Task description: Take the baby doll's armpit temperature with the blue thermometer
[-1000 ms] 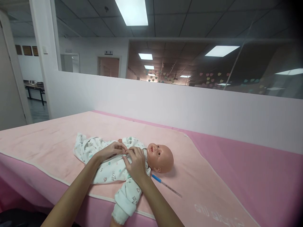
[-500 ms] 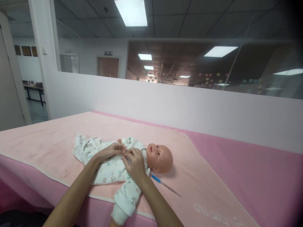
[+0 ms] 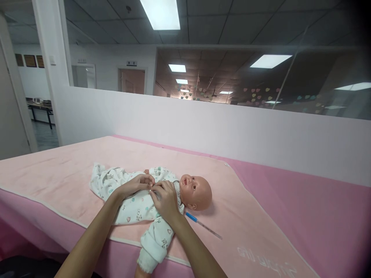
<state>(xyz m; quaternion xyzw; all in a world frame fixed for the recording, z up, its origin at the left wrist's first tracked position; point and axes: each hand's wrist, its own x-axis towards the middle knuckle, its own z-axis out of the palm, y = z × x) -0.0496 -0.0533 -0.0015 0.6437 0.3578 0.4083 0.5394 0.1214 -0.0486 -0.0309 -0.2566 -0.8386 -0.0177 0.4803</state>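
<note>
A baby doll (image 3: 199, 194) lies on its back, its head to the right. It wears a white printed onesie (image 3: 131, 212) with long sleeves. My left hand (image 3: 137, 185) rests on the doll's front, its fingers curled and closed on the cloth at the chest. Close beside it, my right hand (image 3: 165, 199) pinches the onesie's front below the collar. The fingertips of both hands nearly meet, and the bit of cloth between them is mostly hidden. A thermometer with a blue cap (image 3: 203, 225) lies near the doll's head, apart from my right forearm.
A pale pink blanket (image 3: 249, 227) with a white edge covers the table, over a darker pink cover (image 3: 327, 208). Behind stands a low white wall (image 3: 220, 127) with a window above it. A doorway with a dark table (image 3: 40, 106) shows at the far left.
The view has shifted very slightly. Both hands stay at the onesie's chest, with only small finger movements.
</note>
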